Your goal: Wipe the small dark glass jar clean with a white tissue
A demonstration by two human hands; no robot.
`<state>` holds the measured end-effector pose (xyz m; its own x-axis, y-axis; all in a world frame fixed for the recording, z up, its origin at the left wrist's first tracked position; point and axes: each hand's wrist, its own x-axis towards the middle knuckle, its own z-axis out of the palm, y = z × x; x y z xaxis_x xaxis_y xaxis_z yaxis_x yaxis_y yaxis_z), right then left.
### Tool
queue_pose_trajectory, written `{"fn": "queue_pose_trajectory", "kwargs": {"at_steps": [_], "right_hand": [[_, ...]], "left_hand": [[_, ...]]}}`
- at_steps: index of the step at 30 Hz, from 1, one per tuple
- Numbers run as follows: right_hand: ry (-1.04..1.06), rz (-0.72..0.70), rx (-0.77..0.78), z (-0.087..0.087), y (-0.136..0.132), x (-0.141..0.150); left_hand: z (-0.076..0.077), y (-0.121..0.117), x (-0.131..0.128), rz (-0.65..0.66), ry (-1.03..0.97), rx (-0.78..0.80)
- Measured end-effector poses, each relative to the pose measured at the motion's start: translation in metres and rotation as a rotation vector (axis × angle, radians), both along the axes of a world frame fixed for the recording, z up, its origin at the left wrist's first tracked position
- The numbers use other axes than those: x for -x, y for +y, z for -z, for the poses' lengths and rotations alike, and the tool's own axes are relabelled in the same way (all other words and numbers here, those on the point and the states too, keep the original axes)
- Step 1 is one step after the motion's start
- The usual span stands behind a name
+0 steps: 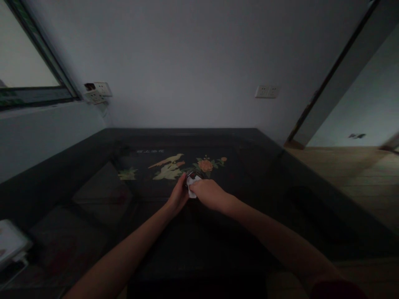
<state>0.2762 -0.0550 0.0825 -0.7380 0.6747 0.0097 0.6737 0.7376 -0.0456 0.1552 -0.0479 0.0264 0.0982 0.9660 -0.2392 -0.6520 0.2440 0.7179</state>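
Both my hands meet over the middle of a dark glass-topped table (255,174). My right hand (208,193) is closed around a small white cloth or tissue (192,183). My left hand (178,193) is curled beside it, its fingers touching a small shiny object (190,175) that the hands mostly hide. I cannot make out what that object is. Under the glass lies a panel painted with a bird and orange flowers (177,165).
The table stands against a pale wall with sockets (267,91) and more sockets (97,92) near a window (21,70) at the left. A white object (11,243) lies at the table's near left. Wooden floor (352,170) and a doorway are at the right.
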Motion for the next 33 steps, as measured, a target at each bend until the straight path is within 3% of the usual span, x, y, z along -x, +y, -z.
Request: {"fn": "queue_pose_trajectory", "kwargs": {"at_steps": [6, 12, 17, 21, 24, 27, 33], "right_hand": [[-0.129, -0.006, -0.08, -0.003, -0.004, 0.003], [0.025, 0.044, 0.014, 0.003, -0.002, 0.001], [0.381, 0.136, 0.234, 0.011, 0.007, 0.002], [0.829, 0.129, 0.555, 0.02, 0.017, 0.008], [1.023, 0.133, 0.728, 0.025, 0.02, 0.012], [0.968, 0.141, 0.625, 0.025, 0.018, 0.012], [0.308, 0.182, 0.122, 0.013, 0.003, 0.006]], "left_hand": [[0.005, 0.001, 0.001, 0.06, -0.007, -0.036], [0.002, 0.001, 0.0, 0.019, -0.003, -0.031], [0.004, 0.001, 0.001, -0.037, 0.002, -0.015], [0.008, 0.003, 0.003, -0.065, -0.004, -0.009], [0.009, 0.005, 0.004, -0.081, -0.038, -0.017], [0.009, 0.004, 0.004, -0.075, -0.039, -0.03], [0.001, -0.002, 0.001, -0.008, 0.018, -0.043]]}}
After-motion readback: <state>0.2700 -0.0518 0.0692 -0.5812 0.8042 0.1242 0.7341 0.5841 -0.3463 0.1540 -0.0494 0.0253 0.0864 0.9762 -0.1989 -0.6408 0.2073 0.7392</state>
